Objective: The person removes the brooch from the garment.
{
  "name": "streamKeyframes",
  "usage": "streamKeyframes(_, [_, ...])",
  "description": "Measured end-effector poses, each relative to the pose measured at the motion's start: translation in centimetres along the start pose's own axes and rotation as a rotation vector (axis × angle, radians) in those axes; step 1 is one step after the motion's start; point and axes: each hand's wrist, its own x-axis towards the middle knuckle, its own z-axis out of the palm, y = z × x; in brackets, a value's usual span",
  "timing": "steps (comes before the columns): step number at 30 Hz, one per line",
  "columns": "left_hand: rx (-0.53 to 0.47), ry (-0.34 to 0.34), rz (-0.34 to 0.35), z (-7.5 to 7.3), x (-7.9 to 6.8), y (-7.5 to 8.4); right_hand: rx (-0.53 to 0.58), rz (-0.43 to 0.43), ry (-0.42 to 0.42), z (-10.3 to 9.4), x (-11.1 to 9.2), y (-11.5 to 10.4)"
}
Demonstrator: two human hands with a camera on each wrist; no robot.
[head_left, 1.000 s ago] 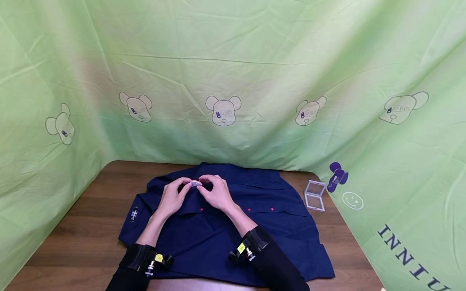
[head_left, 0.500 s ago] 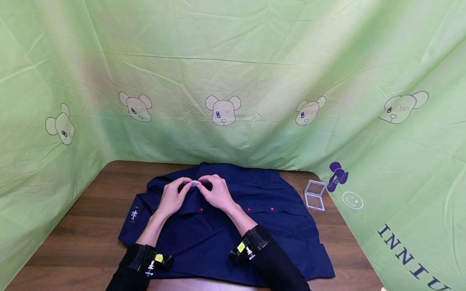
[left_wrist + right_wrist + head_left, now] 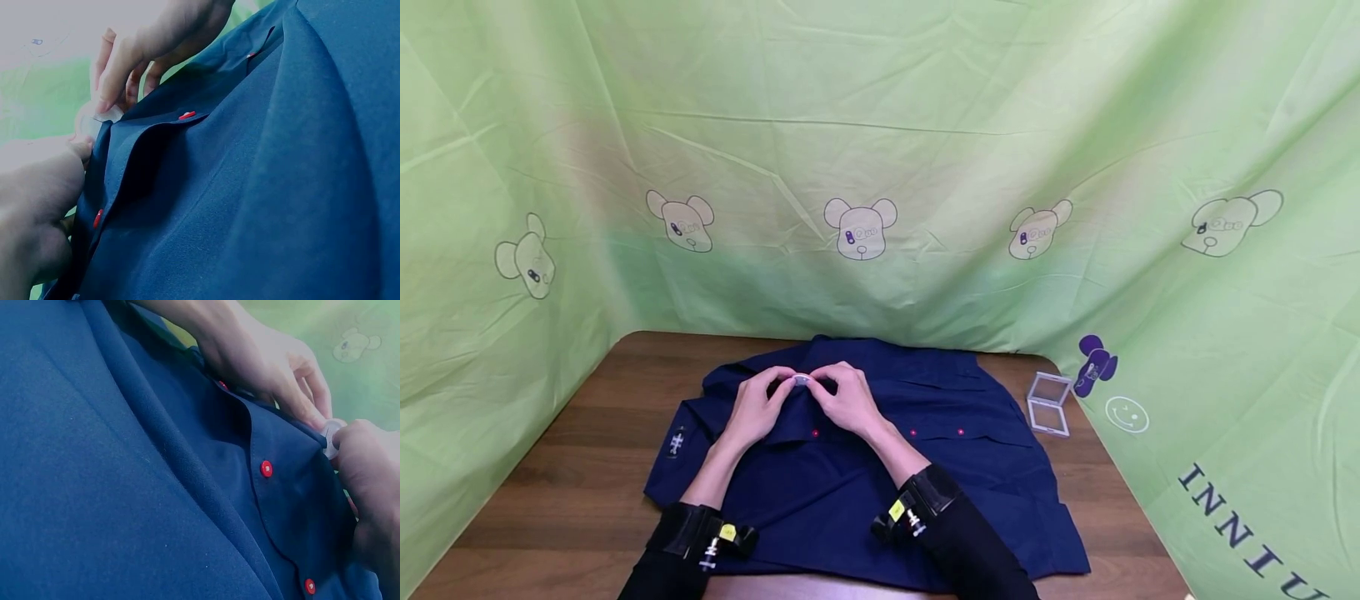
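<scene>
On the green cloth (image 3: 940, 125) at the right, the dark capitals "INNIU" (image 3: 1232, 527) can be read, running to the lower edge of view. Bear heads (image 3: 861, 232) are printed along it, their small lettering too fine to be made out surely; the yellow labels (image 3: 727, 532) on the wrist straps cannot be read either. A small round whitish disc (image 3: 801, 379) is pinched from both sides, between thumb and fingers of the left hand (image 3: 760, 407) and of the right hand (image 3: 847, 398). It is held against the edge of a navy shirt (image 3: 865, 500) with red buttons (image 3: 267, 469), spread over the wooden desk (image 3: 550, 500). To the shirt's right, an opened clear case (image 3: 1048, 404) is seen.
</scene>
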Motion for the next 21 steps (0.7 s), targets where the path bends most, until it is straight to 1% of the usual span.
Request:
streamKeyframes(5, [0.002,0.007,0.011,0.00,0.00,0.08,0.000,-0.008,-0.017,-0.24,0.07,-0.14])
streamKeyframes(11, [0.002,0.014,0.021,0.00,-0.06,0.18,-0.003,0.011,-0.033,-0.39,0.04,-0.25])
streamKeyframes(14, [0.001,0.015,0.023,-0.05,-0.06,0.21,-0.005,0.013,-0.022,-0.32,0.01,-0.24])
streamKeyframes(17, [0.004,0.012,0.028,-0.10,-0.05,0.24,-0.006,-0.001,0.007,-0.20,-0.02,-0.15])
streamKeyframes(21, [0.017,0.008,0.054,-0.18,0.04,0.35,-0.016,-0.010,0.048,-0.04,-0.04,-0.07])
